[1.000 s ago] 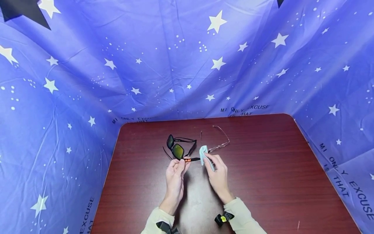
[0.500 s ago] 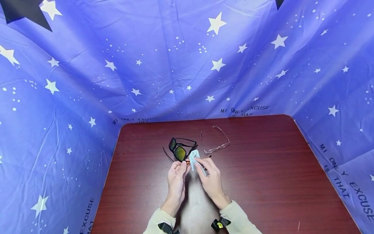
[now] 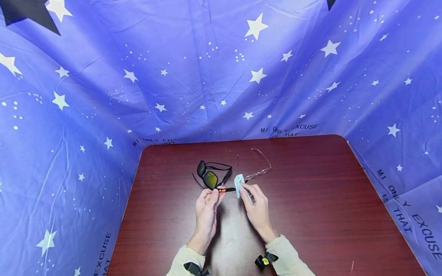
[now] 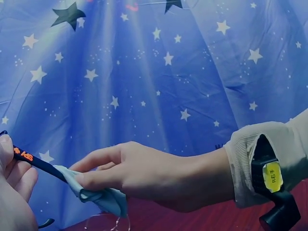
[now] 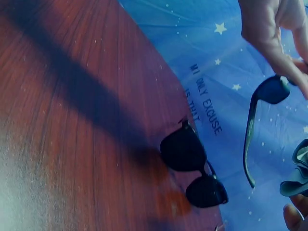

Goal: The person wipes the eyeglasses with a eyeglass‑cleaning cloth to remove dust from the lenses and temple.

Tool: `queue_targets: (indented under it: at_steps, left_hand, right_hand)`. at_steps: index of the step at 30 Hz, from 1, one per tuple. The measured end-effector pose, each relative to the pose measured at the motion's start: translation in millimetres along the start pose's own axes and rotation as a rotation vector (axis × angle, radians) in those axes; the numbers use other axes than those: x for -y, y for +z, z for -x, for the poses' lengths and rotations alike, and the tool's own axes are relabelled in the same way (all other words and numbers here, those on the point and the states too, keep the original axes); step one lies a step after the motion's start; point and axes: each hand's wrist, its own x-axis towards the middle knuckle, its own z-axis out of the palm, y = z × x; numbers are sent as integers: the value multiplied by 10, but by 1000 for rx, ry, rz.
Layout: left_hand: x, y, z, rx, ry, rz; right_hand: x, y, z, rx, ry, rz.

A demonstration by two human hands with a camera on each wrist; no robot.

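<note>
My left hand (image 3: 206,209) pinches a pair of black sunglasses (image 3: 210,179) with yellow-green lenses near the hinge, raised above the table. The temple it holds carries orange lettering and points right. A light blue cloth (image 3: 238,184) is folded around that temple near its tip. Thumb and fingers of my right hand (image 3: 258,209) pinch the cloth; the left wrist view shows the same hand (image 4: 154,175) with the temple running into the cloth. Another pair of dark sunglasses (image 5: 183,149) lies on the table in the right wrist view, largely hidden behind the held pair in the head view.
Thin clear-framed eyeglasses (image 3: 259,173) lie on the red-brown table (image 3: 321,207) just beyond my right hand, partly covered by the cloth. A blue star-patterned curtain (image 3: 207,76) surrounds the table's back and sides. Each wrist wears a black camera strap.
Half a second ago the cloth and right hand had slid left along the temple, close to the left hand. Now they are back right near the temple's tip. The sunglasses shifted slightly.
</note>
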Motion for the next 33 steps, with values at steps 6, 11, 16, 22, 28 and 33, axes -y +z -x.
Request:
queue_targets:
  at_steps: [6,11,16,22,28,33]
  left_hand:
    - [51,-13,18,-3,-7,-8]
    - [75,-11,11,-19,-20,-30]
    - [60,-19,12,-11,-25,-14]
    - [23,-37,1,7,-8,-2]
    - [35,-44,-2,2,-12,-10]
    - [66,-33,-3,3,-15,-17]
  right_hand:
    - [141,40,18,31,-22,-27]
    - [215,61,-11,38,-47,-76]
    - [126,38,-2,38,-35,-40]
    - [-59,-31,4,19,-8,35]
    - [-13,-30,-8,56,-5,-1]
    - [106,18,-25,72,-45,-43]
